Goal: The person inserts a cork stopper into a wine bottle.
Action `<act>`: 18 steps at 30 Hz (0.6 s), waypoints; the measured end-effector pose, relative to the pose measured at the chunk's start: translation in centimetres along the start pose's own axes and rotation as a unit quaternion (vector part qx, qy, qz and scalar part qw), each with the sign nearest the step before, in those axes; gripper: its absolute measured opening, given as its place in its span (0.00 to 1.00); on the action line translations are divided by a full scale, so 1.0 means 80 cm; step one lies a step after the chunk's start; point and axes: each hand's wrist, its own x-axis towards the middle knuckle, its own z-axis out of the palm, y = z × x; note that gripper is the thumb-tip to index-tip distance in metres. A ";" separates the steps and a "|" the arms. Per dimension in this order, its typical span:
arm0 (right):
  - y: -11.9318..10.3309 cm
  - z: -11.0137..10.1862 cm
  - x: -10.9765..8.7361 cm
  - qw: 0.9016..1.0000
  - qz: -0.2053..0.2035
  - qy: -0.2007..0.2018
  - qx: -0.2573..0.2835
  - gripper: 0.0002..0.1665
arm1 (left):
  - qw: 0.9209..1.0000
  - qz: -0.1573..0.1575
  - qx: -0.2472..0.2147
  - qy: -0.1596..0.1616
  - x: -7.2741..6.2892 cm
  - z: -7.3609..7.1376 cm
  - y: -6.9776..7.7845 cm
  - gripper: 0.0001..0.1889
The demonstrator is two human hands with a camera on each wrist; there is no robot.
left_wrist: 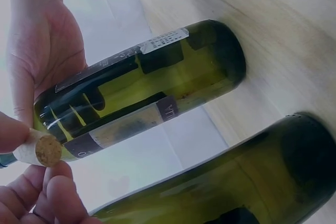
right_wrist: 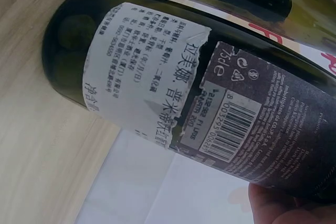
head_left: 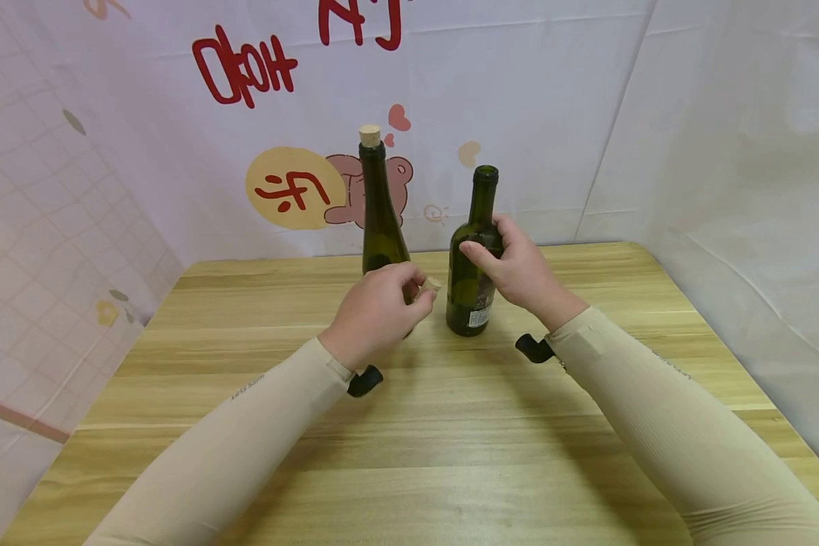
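A cork (left_wrist: 48, 150) is pinched between the thumb and fingers of my left hand (head_left: 378, 307), in front of the taller bottle. My right hand (head_left: 524, 274) grips the upper body of a dark green wine bottle (head_left: 460, 284) from the right side. That bottle stands upright on the table, its mouth uncovered. To its left is the taller, slimmer green bottle (head_left: 380, 212), with another cork (head_left: 370, 136) seated in its mouth; my left hand hides part of its lower body. In the right wrist view, a white label (right_wrist: 139, 72) and a dark barcode label (right_wrist: 252, 124) show on the gripped bottle.
Both bottles stand toward the back of a light wooden table (head_left: 423, 455). Behind it hangs a white printed cloth (head_left: 539, 91) with red lettering and a cartoon bear. Similar cloth hangs at both sides. Black wrist-worn devices (head_left: 534, 348) sit below both hands.
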 end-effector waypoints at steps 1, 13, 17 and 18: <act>0.000 0.000 0.000 1.000 -0.001 0.000 0.000 0.35 | 1.000 0.001 -0.004 0.002 0.001 -0.001 0.001 0.08; 0.002 -0.001 0.001 1.000 0.003 0.004 -0.003 0.36 | 0.999 0.021 -0.022 0.025 0.012 -0.007 0.009 0.10; 0.002 -0.001 0.002 1.000 0.002 0.004 -0.003 0.37 | 0.999 0.026 -0.024 0.030 0.016 -0.010 0.015 0.11; 0.002 -0.001 0.002 1.000 0.001 0.005 -0.003 0.36 | 0.999 0.027 -0.025 0.032 0.018 -0.011 0.016 0.11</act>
